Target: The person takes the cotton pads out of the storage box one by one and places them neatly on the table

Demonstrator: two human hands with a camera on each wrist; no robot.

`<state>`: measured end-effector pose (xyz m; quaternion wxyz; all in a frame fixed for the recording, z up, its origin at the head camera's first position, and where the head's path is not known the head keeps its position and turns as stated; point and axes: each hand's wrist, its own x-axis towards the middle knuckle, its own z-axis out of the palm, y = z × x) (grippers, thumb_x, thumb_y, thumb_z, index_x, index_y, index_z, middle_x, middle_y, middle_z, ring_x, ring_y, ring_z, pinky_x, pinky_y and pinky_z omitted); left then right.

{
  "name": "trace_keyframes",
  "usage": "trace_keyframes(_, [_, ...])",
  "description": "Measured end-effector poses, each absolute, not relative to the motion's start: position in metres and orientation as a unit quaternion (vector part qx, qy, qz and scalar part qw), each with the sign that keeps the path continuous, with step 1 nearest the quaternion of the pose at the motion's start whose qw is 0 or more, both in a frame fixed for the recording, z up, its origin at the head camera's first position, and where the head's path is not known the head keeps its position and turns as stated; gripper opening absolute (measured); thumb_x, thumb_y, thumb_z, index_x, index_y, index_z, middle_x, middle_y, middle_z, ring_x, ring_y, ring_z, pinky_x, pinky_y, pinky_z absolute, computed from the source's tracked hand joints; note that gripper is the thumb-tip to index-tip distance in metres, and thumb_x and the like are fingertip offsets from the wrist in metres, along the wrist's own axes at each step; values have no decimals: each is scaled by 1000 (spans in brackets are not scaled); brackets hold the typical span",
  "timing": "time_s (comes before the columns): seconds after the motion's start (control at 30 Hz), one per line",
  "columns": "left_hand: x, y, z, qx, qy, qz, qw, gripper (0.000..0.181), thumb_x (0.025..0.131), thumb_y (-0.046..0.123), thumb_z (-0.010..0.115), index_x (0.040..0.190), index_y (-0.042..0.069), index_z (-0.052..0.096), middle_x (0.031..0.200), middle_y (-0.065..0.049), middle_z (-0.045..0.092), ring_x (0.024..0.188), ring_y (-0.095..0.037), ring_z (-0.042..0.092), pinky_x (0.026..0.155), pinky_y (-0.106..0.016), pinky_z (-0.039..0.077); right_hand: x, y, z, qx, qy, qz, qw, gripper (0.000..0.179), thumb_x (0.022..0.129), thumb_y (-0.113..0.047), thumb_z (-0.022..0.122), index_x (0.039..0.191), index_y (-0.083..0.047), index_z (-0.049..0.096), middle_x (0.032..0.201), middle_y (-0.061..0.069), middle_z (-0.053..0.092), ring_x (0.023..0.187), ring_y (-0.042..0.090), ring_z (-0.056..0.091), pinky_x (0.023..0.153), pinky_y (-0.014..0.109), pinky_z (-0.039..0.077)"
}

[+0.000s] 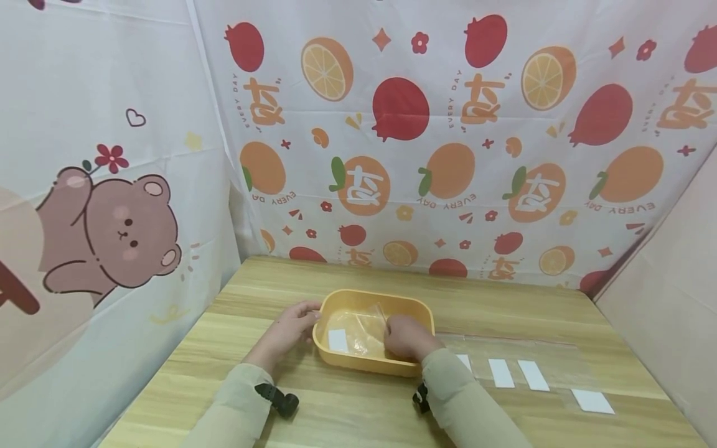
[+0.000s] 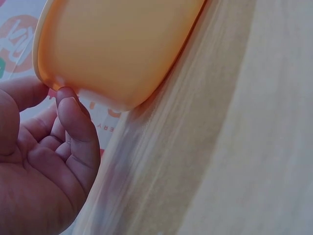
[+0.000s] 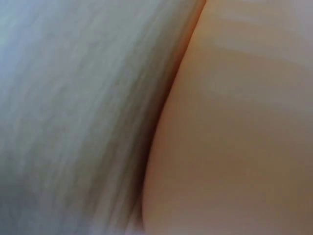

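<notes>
A yellow plastic basin sits on the wooden table between both hands. My left hand is at its left end; in the left wrist view, thumb and finger pinch the rim of the basin. Down inside the basin's right side is my right hand, its fingers curled at the edge of a clear plastic bag; the fingertips are hidden. A white label shows at the left of the basin floor. The right wrist view has only the basin's outer wall and the tabletop, without the hand.
Clear flat plastic bags with several white labels lie on the table to the right of the basin. Another white label lies nearer the front right. Printed cloth curtains stand behind and beside the wooden table.
</notes>
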<state>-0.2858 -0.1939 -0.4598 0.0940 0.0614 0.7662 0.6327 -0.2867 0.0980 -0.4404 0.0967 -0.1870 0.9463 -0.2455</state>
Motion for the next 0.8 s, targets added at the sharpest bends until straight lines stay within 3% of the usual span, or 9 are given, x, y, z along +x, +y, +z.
trace_keyframes(0.13, [-284, -193, -460, 61, 767, 631, 95, 46, 106, 23, 53, 144, -2, 49, 118, -20, 64, 91, -25, 66, 69, -33, 54, -284, 97, -443, -161, 900, -387, 121, 9, 95, -1, 52, 92, -1, 59, 73, 8, 59, 64, 20, 56, 57, 32, 48])
trace_keyframes(0.27, [-283, -192, -459, 62, 768, 631, 90, 47, 106, 24, 53, 144, -3, 48, 120, -20, 64, 93, -25, 65, 68, -33, 54, -284, 96, -441, -156, 842, -497, 138, 28, 89, 9, 51, 115, 8, 61, 79, 15, 66, 68, 25, 64, 58, 34, 55])
trace_keyframes(0.37, [-283, -192, -459, 66, 769, 630, 88, 47, 106, 23, 53, 145, -4, 47, 120, -21, 64, 93, -25, 65, 68, -33, 54, -286, 100, -435, -184, 856, -471, 105, 32, 94, 3, 55, 125, 6, 63, 84, 12, 70, 72, 22, 66, 60, 33, 54])
trace_keyframes(0.6, [-283, -192, -457, 63, 767, 632, 89, 46, 106, 22, 54, 144, -3, 49, 116, -19, 65, 90, -24, 65, 68, -32, 53, -283, 122, -411, -214, 860, -458, 62, 45, 100, -1, 41, 142, -5, 58, 126, 11, 69, 99, 19, 70, 81, 34, 58])
trace_keyframes(0.8, [-282, -191, -459, 61, 765, 635, 87, 44, 106, 21, 54, 143, -3, 50, 116, -19, 65, 90, -23, 65, 67, -31, 53, -274, 148, -383, -220, 844, -485, 57, 50, 100, -1, 38, 145, -12, 56, 126, 14, 68, 107, 24, 69, 85, 37, 57])
